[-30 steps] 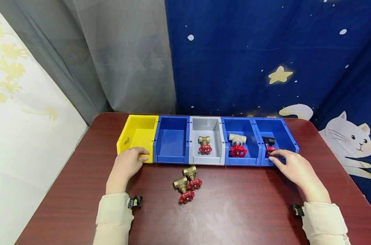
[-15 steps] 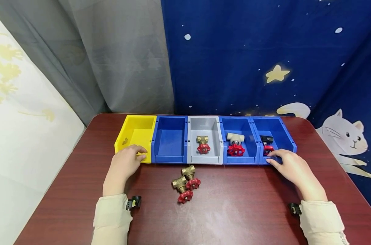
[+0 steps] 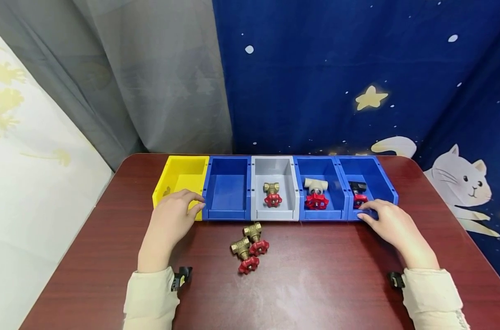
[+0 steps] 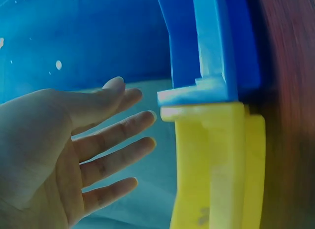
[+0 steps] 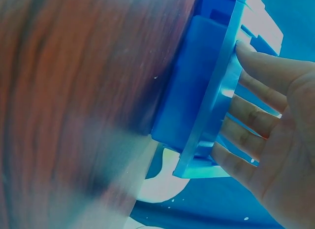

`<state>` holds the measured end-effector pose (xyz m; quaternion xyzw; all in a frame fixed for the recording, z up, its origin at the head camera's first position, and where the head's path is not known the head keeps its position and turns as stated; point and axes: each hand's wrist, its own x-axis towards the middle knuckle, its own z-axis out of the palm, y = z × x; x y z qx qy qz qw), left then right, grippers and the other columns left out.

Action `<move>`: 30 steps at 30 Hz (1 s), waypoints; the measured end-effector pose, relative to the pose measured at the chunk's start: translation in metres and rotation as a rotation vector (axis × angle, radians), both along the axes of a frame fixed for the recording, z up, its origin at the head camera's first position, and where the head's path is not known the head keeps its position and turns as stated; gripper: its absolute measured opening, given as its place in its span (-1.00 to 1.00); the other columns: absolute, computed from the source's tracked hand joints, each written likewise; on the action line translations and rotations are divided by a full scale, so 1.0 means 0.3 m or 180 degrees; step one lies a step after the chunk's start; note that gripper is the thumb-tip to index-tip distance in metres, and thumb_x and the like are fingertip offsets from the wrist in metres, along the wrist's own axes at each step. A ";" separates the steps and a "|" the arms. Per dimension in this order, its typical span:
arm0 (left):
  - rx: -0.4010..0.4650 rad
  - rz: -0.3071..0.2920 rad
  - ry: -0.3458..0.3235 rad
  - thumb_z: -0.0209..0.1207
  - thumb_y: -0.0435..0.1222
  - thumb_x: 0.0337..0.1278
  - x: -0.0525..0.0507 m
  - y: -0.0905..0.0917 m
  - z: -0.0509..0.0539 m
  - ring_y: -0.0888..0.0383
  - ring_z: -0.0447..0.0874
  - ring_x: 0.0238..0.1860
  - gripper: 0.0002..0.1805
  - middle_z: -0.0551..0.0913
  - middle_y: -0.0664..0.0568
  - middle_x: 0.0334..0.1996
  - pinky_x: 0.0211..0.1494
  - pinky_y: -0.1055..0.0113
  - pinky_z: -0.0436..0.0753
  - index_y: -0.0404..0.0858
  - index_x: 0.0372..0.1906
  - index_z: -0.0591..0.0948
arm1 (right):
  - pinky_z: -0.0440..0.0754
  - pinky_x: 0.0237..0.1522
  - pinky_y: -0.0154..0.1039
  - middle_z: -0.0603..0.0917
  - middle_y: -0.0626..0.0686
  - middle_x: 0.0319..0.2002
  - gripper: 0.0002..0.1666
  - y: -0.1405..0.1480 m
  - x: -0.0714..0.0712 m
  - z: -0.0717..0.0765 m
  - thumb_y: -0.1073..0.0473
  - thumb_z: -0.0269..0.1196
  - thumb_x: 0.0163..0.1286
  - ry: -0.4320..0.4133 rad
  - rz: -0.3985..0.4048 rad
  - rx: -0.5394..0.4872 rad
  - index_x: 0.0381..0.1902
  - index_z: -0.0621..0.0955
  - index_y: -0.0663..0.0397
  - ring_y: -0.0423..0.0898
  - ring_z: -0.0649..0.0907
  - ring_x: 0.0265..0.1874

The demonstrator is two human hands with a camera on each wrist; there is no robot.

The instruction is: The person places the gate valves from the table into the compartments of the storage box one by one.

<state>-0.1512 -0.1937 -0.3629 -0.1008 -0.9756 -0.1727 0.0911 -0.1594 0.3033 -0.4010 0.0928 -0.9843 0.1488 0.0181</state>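
My left hand [image 3: 172, 219] hovers over the front of the yellow bin [image 4: 209, 160] with its fingers apart and extended. In the left wrist view they hold nothing. My right hand [image 3: 392, 227] rests at the front lip of the rightmost blue bin [image 5: 197, 98]; its thumb touches the rim and the relaxed fingers reach behind it. Inside that bin, by the fingertips, lies a black valve with a red handle [image 3: 359, 192], partly covered by the hand. Two brass valves with red handwheels, one nearer [image 3: 244, 256] and one farther [image 3: 255, 238], lie on the table.
A grey bin [image 3: 274, 214] in the row's middle holds another brass valve [image 3: 272, 195]. To its right, a blue bin [image 3: 321, 215] contains a cream valve with a red handwheel [image 3: 316, 195]. Left of the grey one stands another blue bin [image 3: 228, 214]. Curtains hang behind the table [image 3: 307, 284].
My left hand has lifted off the yellow bin's front and shifted right, its fingers spreading. The right hand stays at its bin. The view has shifted slightly; the valves lie as before.
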 end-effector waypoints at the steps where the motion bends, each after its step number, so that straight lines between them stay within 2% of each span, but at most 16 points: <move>1: 0.0002 -0.0033 0.0015 0.28 -0.22 0.28 0.002 0.008 0.003 -0.13 0.63 -0.06 -0.79 0.70 -0.11 -0.11 0.12 -0.09 0.55 -0.25 -0.11 0.72 | 0.45 0.07 0.40 0.63 0.40 -0.01 -0.64 -0.001 -0.001 0.000 0.10 0.35 0.32 -0.0003 0.0000 0.0002 -0.02 0.67 0.23 0.38 0.56 0.03; 6: -0.0089 -0.0121 0.0043 0.32 -0.17 0.23 0.011 0.043 0.003 -0.10 0.64 -0.08 -0.75 0.71 -0.10 -0.14 0.04 -0.03 0.60 -0.25 -0.11 0.72 | 0.44 0.08 0.40 0.62 0.41 0.00 -0.64 -0.004 -0.003 -0.001 0.10 0.34 0.33 -0.0014 -0.0003 0.0000 -0.02 0.67 0.22 0.39 0.56 0.03; 10: -0.0189 -0.0198 0.0098 0.34 -0.07 0.19 0.021 0.079 -0.005 -0.07 0.63 -0.07 -0.63 0.69 -0.08 -0.12 0.04 0.00 0.62 -0.26 -0.07 0.70 | 0.43 0.08 0.41 0.62 0.42 0.01 -0.64 -0.004 -0.001 -0.002 0.10 0.34 0.33 -0.0028 -0.0014 0.0001 -0.01 0.67 0.22 0.40 0.55 0.04; 17: -0.0298 -0.0509 0.0143 0.33 0.09 0.14 0.041 0.178 -0.012 0.00 0.63 -0.06 -0.49 0.67 -0.01 -0.10 0.04 0.08 0.63 -0.22 -0.01 0.68 | 0.44 0.07 0.41 0.62 0.41 0.00 -0.64 -0.001 0.002 -0.005 0.10 0.35 0.33 -0.0009 -0.0033 -0.0006 -0.02 0.67 0.22 0.39 0.56 0.03; 26: -0.0418 -0.0734 0.0016 0.28 0.23 0.08 0.089 0.263 -0.001 -0.03 0.63 -0.03 -0.35 0.69 0.00 -0.08 0.10 0.05 0.59 -0.23 0.01 0.67 | 0.44 0.08 0.41 0.62 0.41 0.00 -0.64 -0.001 0.003 -0.007 0.11 0.35 0.32 0.0027 -0.0026 -0.0005 -0.02 0.67 0.23 0.38 0.56 0.03; 30: -0.0487 -0.0746 -0.0118 0.27 0.31 0.01 0.104 0.285 -0.008 -0.05 0.63 -0.04 -0.25 0.68 -0.04 -0.08 0.10 0.02 0.58 -0.26 0.02 0.65 | 0.45 0.07 0.40 0.63 0.40 0.00 -0.64 0.001 0.003 -0.009 0.11 0.35 0.32 0.0030 -0.0030 -0.0003 -0.02 0.67 0.22 0.38 0.56 0.03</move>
